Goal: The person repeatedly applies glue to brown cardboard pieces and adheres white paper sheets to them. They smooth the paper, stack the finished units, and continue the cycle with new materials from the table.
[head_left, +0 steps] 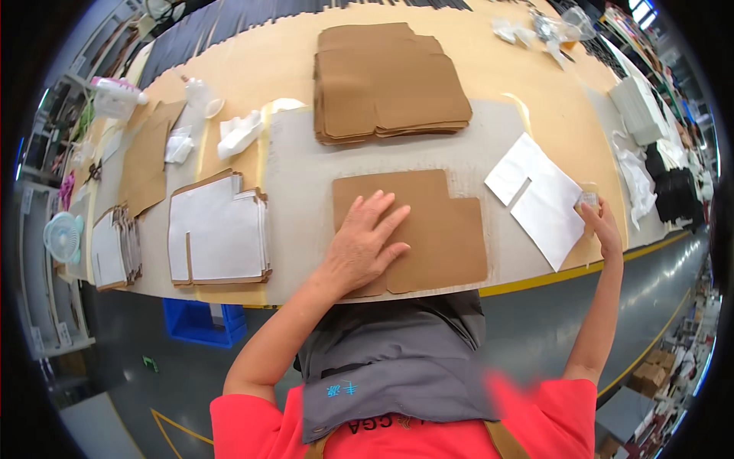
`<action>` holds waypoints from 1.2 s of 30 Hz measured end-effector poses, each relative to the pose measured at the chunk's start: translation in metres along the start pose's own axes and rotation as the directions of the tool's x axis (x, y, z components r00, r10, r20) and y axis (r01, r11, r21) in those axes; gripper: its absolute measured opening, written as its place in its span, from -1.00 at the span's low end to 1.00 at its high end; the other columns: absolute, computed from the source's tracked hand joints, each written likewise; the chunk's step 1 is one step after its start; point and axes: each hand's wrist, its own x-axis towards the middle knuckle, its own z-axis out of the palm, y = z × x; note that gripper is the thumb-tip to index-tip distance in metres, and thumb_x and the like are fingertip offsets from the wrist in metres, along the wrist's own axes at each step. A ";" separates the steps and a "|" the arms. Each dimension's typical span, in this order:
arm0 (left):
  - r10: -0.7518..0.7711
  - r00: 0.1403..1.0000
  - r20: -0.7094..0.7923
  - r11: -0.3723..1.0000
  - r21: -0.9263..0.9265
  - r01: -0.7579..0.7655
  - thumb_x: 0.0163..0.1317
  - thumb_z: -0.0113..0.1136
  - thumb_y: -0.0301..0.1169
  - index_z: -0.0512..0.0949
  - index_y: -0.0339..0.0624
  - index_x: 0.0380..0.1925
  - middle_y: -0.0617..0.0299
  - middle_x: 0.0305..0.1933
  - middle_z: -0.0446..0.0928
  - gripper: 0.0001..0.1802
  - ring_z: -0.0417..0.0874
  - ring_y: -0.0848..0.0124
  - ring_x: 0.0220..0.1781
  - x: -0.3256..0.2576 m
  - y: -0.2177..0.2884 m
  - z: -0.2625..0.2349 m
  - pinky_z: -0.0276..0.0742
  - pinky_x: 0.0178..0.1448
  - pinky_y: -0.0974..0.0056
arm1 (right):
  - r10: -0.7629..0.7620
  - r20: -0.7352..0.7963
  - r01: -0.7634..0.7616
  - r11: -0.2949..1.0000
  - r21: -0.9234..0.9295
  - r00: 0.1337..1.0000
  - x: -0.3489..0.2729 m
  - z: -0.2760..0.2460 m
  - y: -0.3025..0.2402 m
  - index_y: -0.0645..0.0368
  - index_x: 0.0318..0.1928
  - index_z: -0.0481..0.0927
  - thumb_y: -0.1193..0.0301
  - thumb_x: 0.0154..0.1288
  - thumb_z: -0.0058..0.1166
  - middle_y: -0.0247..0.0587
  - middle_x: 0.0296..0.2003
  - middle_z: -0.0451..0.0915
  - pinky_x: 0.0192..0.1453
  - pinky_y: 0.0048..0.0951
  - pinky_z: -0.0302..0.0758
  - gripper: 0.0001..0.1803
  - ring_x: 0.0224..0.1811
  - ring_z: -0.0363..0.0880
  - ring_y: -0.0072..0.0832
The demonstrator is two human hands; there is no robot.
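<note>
A brown notched sheet (440, 245), leather-like or card-like, lies before me near the table's front edge. My left hand (365, 243) rests on its left half, palm down with the fingers spread. At the right, my right hand (604, 226) has its fingers closed on a small yellowish, see-through block-shaped object (587, 197) with a pale label; its exact kind is unclear. Beside that hand a white slotted sheet (539, 203) lies turned at an angle, one corner close to the object.
A stack of brown sheets (390, 84) stands at the far middle. On the left are a pile of white-faced notched pieces (218, 229), a smaller pile (115, 249) and a small fan (63, 237). A blue crate (202, 323) sits below the table edge. Dark strips (229, 30) line the back.
</note>
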 end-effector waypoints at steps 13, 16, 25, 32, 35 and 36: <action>0.019 0.999 -0.032 0.998 0.066 -0.017 0.38 0.24 -0.15 0.41 -0.07 0.38 -0.09 0.56 0.17 -0.39 0.18 -0.01 0.60 0.001 0.001 0.012 0.10 0.63 -0.09 | 0.103 -0.248 0.123 0.650 0.750 0.963 -0.001 -0.077 0.037 0.00 0.35 0.46 0.10 0.38 0.31 -0.40 0.19 0.59 0.08 -0.37 0.52 -0.38 0.03 0.60 -0.55; -0.007 1.000 0.019 1.000 0.021 0.006 0.37 0.26 -0.15 0.40 -0.07 0.38 -0.07 0.57 0.16 -0.38 0.15 -0.02 0.61 0.003 0.001 0.011 0.08 0.64 -0.09 | -0.339 0.042 0.097 0.381 0.919 0.940 -0.027 -0.060 0.032 0.09 0.38 0.41 0.08 0.43 0.24 -0.29 0.31 0.51 0.13 -0.35 0.58 -0.36 0.17 0.58 -0.46; -0.090 0.990 -0.110 0.996 0.016 0.093 0.23 0.41 -0.29 0.59 -0.12 0.18 0.02 0.35 0.43 -0.50 0.35 -0.01 0.48 -0.035 -0.014 -0.019 0.18 0.58 -0.07 | -0.412 0.093 0.118 0.460 0.880 0.906 -0.128 0.152 -0.103 0.19 0.43 0.32 0.04 0.41 0.23 -0.13 0.38 0.44 0.27 -0.23 0.63 -0.24 0.35 0.51 -0.35; -0.136 0.959 -0.248 0.984 0.078 0.159 0.13 0.48 -0.28 0.64 -0.08 0.05 0.20 0.14 0.51 -0.54 0.48 0.15 0.24 -0.055 -0.017 -0.022 0.36 0.29 0.04 | -0.446 0.024 0.221 0.489 0.844 0.895 -0.146 0.242 -0.172 0.22 0.49 0.19 0.06 0.27 0.41 0.02 0.39 0.40 0.28 -0.15 0.59 -0.04 0.36 0.48 -0.23; -0.156 0.955 -0.251 0.983 0.059 0.176 0.13 0.48 -0.28 0.64 -0.08 0.05 0.22 0.15 0.50 -0.54 0.47 0.17 0.27 -0.056 -0.016 -0.022 0.35 0.30 0.06 | -0.621 -0.079 0.516 0.567 0.641 0.780 -0.135 0.268 -0.177 0.17 0.43 0.10 -0.07 0.15 0.46 0.12 0.37 0.39 0.33 -0.09 0.54 0.07 0.38 0.45 -0.15; -0.163 0.955 -0.249 0.982 0.050 0.181 0.13 0.48 -0.28 0.65 -0.07 0.04 0.23 0.15 0.50 -0.54 0.47 0.17 0.27 -0.057 -0.017 -0.022 0.34 0.30 0.06 | -0.695 -0.112 0.627 0.551 0.551 0.710 -0.130 0.276 -0.177 0.15 0.41 0.08 -0.11 0.12 0.46 0.14 0.36 0.39 0.34 -0.07 0.53 0.09 0.37 0.45 -0.13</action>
